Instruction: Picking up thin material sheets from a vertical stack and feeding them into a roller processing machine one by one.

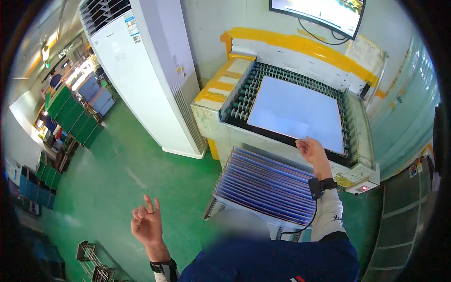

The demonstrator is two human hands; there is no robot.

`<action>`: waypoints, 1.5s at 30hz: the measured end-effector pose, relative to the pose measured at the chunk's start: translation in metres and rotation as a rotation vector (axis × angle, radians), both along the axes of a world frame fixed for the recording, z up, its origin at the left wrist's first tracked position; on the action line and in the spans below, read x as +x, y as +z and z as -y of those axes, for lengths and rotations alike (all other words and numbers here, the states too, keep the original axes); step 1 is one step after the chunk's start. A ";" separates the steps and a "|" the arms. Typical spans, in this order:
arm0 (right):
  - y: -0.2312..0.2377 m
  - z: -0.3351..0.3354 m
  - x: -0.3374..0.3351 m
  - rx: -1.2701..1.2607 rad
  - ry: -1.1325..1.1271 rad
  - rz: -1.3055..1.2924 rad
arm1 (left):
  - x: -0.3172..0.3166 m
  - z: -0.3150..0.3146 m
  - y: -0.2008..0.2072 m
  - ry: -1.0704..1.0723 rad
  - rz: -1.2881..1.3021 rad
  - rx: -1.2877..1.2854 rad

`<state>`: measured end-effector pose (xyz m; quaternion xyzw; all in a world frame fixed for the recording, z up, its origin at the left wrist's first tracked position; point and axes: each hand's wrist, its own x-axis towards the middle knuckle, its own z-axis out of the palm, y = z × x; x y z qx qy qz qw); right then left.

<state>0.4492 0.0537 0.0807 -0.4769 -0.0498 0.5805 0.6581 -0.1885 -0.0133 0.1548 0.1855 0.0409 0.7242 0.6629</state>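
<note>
1. Green flooring point(155, 183) is seen in the head view, with a tall white cabinet unit point(136, 70) stood near a roller machine point(211, 127) and a screen point(324, 11) mounted on the wall above.

2. One pale, flat panel point(296, 110) is carried on the dark rollers point(240, 113) of the machine, set slightly askew to its side walls. Below the near wall, a row of thin panels point(263, 188) is held in a rack point(209, 207).

3. Skewing is judged the likeliest trouble: if the panel is pushed or pulled at one point only, it could be turned and a corner could be jammed against the right side wall. Its face could also be scuffed by a dragged fingertip.

4. Snagging is also possible, since a cable point(303, 229) is hung from the black wrist device point(316, 188) close over the racked row and could be caught on an edge.

5. By the right hand point(311, 149), the panel's near edge is met with gathered fingers; whether it is pinched or only touched cannot be told.

6. Nothing is held by the left hand point(147, 225); two fingers are raised, the others loosely curled, well apart from the machine.
</note>
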 end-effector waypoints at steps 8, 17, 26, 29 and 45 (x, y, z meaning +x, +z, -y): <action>0.003 -0.031 -0.019 0.034 0.007 0.603 | 0.013 0.002 0.005 0.022 0.006 -0.049; -0.024 -0.057 -0.017 -0.306 0.203 2.105 | 0.024 0.009 0.016 0.057 -0.083 -0.074; -0.025 -0.109 0.039 -0.346 0.369 2.131 | 0.020 0.017 0.013 0.056 -0.089 -0.004; -0.022 -0.118 0.035 -0.330 0.386 2.121 | 0.016 0.022 0.013 0.054 -0.101 0.027; 0.015 0.090 -0.233 0.406 0.716 1.596 | 0.004 0.021 0.003 -0.036 -0.045 0.040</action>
